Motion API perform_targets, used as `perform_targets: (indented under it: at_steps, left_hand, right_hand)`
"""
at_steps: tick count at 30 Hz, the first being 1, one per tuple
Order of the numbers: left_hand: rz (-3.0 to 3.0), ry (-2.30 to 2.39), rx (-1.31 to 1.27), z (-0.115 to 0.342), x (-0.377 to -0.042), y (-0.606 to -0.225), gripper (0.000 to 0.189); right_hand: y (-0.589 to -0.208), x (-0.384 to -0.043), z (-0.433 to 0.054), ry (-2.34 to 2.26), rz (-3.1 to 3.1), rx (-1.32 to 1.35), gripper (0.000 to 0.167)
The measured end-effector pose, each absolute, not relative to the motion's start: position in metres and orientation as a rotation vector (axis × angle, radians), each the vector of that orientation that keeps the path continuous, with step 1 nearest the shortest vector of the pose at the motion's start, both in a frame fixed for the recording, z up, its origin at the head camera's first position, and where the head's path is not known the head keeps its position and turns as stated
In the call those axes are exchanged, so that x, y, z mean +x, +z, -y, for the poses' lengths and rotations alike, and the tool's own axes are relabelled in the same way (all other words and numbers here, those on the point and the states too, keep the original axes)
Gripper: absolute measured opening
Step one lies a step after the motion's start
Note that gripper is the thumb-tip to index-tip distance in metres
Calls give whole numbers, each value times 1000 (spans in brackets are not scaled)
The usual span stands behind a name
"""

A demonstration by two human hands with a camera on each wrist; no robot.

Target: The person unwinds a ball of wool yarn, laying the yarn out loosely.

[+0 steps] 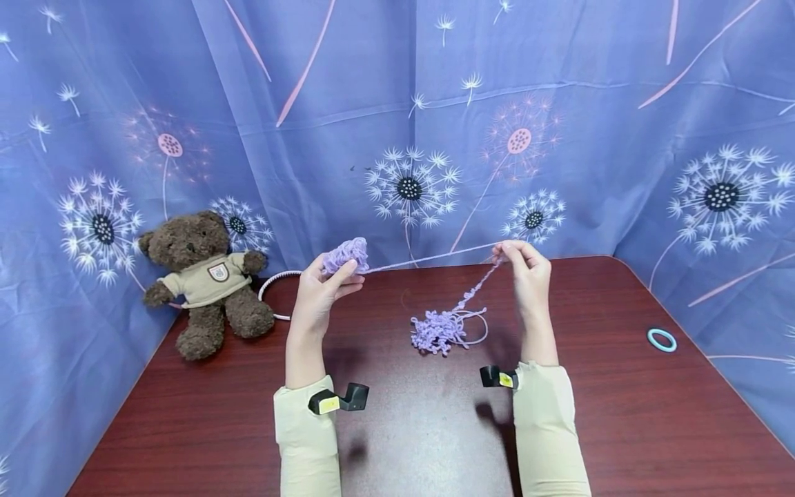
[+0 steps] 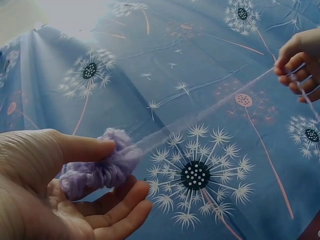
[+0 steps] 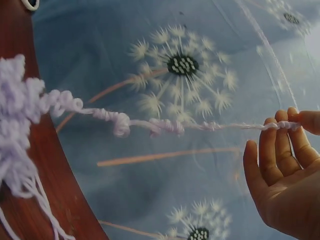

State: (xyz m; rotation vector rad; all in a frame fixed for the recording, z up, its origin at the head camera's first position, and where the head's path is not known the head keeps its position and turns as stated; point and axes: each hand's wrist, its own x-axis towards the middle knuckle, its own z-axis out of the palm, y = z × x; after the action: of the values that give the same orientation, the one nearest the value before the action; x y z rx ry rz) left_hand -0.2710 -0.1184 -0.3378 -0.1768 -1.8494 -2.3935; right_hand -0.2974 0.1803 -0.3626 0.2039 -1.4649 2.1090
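Observation:
My left hand [image 1: 317, 293] grips a bundle of purple yarn [image 2: 102, 167] between thumb and fingers, raised above the table. A strand of yarn [image 1: 428, 257] stretches taut from that bundle across to my right hand [image 1: 528, 276], which pinches it between thumb and fingertips. Below the pinch, a kinked, curly length [image 3: 120, 122] slants down to a curly purple yarn piece [image 1: 437, 331] lying on the table. Loose smooth yarn ends [image 1: 477, 327] loop out at that piece's right side.
A brown teddy bear [image 1: 214, 276] in a beige shirt sits at the table's back left, a white cord [image 1: 273, 279] beside it. On the right lies a light-blue ring [image 1: 661, 339]. The dark red table [image 1: 422, 442] meets a blue dandelion-print curtain [image 1: 348, 138] behind.

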Motion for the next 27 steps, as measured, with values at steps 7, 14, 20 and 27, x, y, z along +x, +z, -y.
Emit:
perform_targets:
  at_steps: [7, 14, 20, 27]
  left_hand:
    - [1825, -2423, -219, 120, -270, -337, 12]
    - [1822, -2477, -285, 119, -269, -336, 26]
    - [1766, -2487, -236, 121, -270, -337, 26]
    - [1844, -2480, -245, 128, -270, -337, 37]
  right_hand:
    - [-363, -294, -200, 2188, 1312, 77, 27]
    - [-361, -291, -206, 2188, 1291, 27, 28]
    - [-361, -291, -210, 2192, 1257, 23, 27]
    - [-363, -292, -219, 2186, 1227, -24, 27]
